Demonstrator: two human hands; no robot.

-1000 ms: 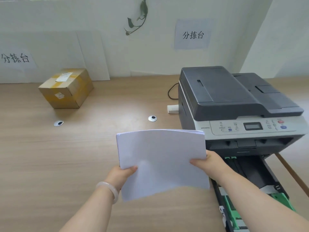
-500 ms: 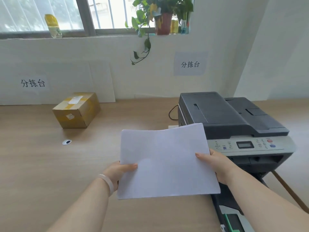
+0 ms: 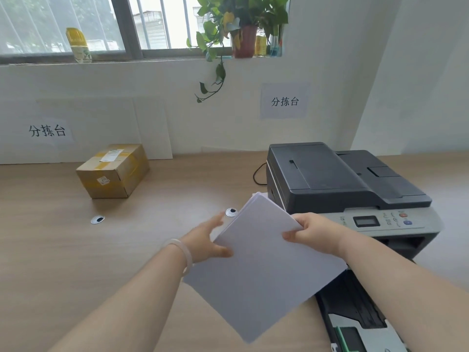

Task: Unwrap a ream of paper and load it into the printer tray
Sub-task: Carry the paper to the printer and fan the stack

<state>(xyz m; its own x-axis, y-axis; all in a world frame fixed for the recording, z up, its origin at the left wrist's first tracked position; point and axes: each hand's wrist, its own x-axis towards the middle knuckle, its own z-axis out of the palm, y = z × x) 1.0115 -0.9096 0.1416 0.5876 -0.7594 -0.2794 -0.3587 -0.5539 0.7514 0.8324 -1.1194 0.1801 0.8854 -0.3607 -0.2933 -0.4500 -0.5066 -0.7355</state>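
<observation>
1. Head view shows your wooden desk (image 3: 63,262) filling the lower half of the frame, running back to a white wall.
2. Your printer (image 3: 340,184) sits on the desk at the right, dark grey lid closed, pale control panel facing you.
3. Its paper tray (image 3: 355,321) is pulled out toward you at the lower right, dark inside with a green guide showing.
4. Your stack of white paper (image 3: 258,270) is held in the air, turned diagonally, one corner pointing toward the printer; its right part overlaps the tray's near end, so it is not in the tray.
5. A taped cardboard box (image 3: 113,171) stands well apart at the back left, near the wall.
6. Your right hand (image 3: 314,233) grips the stack's upper right edge, thumb on top and fingers curled beneath.
7. Your left hand (image 3: 205,240), with a pale bangle at the wrist, lies against the stack's left edge, fingers spread and extended, thumb resting on the top sheet; it is not closed around the paper.
8. Two small round cable grommets (image 3: 97,219) lie in the desk between the box and your hands.
</observation>
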